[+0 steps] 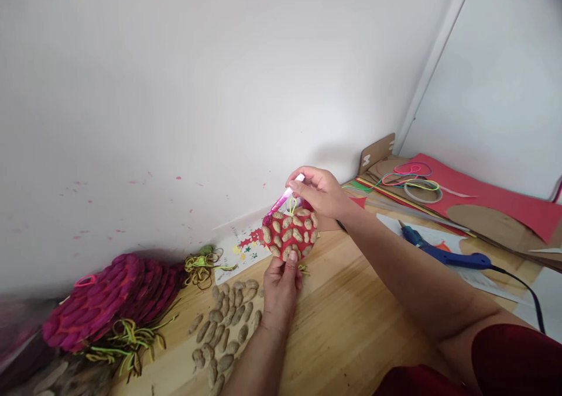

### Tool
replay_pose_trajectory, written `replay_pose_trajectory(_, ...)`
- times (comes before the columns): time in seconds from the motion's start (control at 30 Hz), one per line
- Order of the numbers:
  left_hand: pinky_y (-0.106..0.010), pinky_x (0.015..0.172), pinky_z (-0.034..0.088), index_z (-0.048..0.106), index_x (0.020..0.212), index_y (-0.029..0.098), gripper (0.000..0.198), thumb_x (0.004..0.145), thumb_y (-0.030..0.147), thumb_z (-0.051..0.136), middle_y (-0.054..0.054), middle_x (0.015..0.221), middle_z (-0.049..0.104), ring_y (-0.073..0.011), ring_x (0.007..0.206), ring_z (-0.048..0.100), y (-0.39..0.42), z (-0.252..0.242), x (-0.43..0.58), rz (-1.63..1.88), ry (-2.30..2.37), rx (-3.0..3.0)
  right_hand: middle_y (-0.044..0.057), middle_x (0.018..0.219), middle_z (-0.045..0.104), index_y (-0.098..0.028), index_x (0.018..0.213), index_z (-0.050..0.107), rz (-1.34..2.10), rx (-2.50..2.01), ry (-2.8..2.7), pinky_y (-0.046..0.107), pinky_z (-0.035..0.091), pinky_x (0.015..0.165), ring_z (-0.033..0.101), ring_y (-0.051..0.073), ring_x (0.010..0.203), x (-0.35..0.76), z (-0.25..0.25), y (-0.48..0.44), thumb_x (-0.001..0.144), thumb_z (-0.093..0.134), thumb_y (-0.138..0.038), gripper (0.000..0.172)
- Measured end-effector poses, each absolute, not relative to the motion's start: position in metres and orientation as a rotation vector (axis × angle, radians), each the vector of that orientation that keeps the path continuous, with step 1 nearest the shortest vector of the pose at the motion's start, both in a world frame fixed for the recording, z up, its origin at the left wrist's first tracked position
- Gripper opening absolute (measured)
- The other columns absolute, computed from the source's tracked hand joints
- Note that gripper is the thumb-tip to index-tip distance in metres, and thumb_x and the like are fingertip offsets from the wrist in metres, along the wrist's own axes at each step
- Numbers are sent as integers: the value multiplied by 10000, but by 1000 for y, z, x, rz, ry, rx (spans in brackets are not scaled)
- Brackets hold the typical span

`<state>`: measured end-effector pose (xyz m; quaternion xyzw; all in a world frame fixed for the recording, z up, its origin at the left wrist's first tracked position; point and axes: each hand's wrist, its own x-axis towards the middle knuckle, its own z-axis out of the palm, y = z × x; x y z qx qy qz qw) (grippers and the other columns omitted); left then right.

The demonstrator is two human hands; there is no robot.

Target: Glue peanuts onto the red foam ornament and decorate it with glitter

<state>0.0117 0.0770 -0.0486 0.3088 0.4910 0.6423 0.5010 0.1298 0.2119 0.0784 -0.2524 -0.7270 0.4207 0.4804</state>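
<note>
My left hand grips the lower edge of a red disc covered with unshelled peanuts, thumb on its front face. A yellow-green loop sticks up from the disc's top. My right hand is closed around the white handle of a paintbrush. The brush is smeared with magenta paint, and its tip meets the disc's upper left edge, where a patch is magenta. Loose peanuts lie on the wooden table left of my left forearm.
Magenta-painted peanut discs are stacked at the left, with yellow-green yarn tassels beside them. A blue glue gun with a black cord lies right on white paper. Behind it are red sheets, cardboard and a tape roll. A paint-spotted wall stands close behind.
</note>
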Motion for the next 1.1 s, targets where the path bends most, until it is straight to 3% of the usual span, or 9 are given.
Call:
replay_pose_trajectory(0.2,-171,420,419,672,924,158,498,666,533,872,-17,805,725,-79,505,601,77,-45,11,1570,1122,650,2,719,627,-174,899,661,996,-634,-1799,236,427,584,560,123,635,129,80,210,911,635,-420,247)
replay_pose_trajectory(0.3,-213,623,572,696,950,175,528,567,438,946,-30,935,758,-142,722,736,77,-38,11,1587,1030,521,-1,708,621,-169,893,657,1001,-640,-1794,238,426,586,555,121,631,128,81,209,903,634,-412,244)
replay_pose_trajectory(0.37,-245,756,595,709,940,178,523,534,381,969,-38,957,771,-175,858,757,77,-35,11,1591,985,451,-3,707,617,-166,890,654,1005,-636,-1792,240,431,595,554,120,635,127,81,207,901,632,-405,241)
replay_pose_trajectory(0.43,-253,776,594,713,927,175,498,544,366,968,-52,965,780,-184,880,759,78,-33,11,1592,967,406,-3,710,617,-164,886,653,1002,-623,-1796,242,440,607,560,121,643,126,82,206,900,632,-402,239)
replay_pose_trajectory(0.67,-264,615,584,704,937,161,531,571,466,937,-43,880,767,-200,721,756,77,-33,11,1616,1020,375,-3,715,613,-162,872,658,979,-576,-1851,241,433,611,549,115,649,125,89,195,906,636,-380,222)
replay_pose_trajectory(0.83,-190,379,388,689,790,145,459,632,533,875,-6,703,719,-103,438,593,77,-40,11,1639,1277,600,-8,725,589,-155,869,666,986,-576,-1859,227,386,561,498,101,628,126,91,191,902,658,-374,222)
replay_pose_trajectory(0.9,-197,447,443,695,746,148,387,664,485,866,-6,696,727,-91,474,585,77,-42,10,1695,1336,741,-10,726,584,-154,878,666,1006,-590,-1864,224,378,546,492,97,619,127,91,191,905,657,-372,220)
replay_pose_trajectory(0.97,-233,626,545,736,822,156,330,682,426,864,-28,797,771,-129,645,674,77,-42,10,1740,1346,839,-11,725,585,-154,880,665,1007,-599,-1883,223,380,545,496,95,614,128,90,192,908,657,-366,214)
replay_pose_trajectory(1.1,-316,843,573,757,992,164,357,721,381,839,-70,985,799,-200,886,729,78,-42,10,1746,1363,921,-11,725,595,-155,873,666,982,-570,-1926,222,391,568,506,93,630,130,90,194,917,653,-343,194)
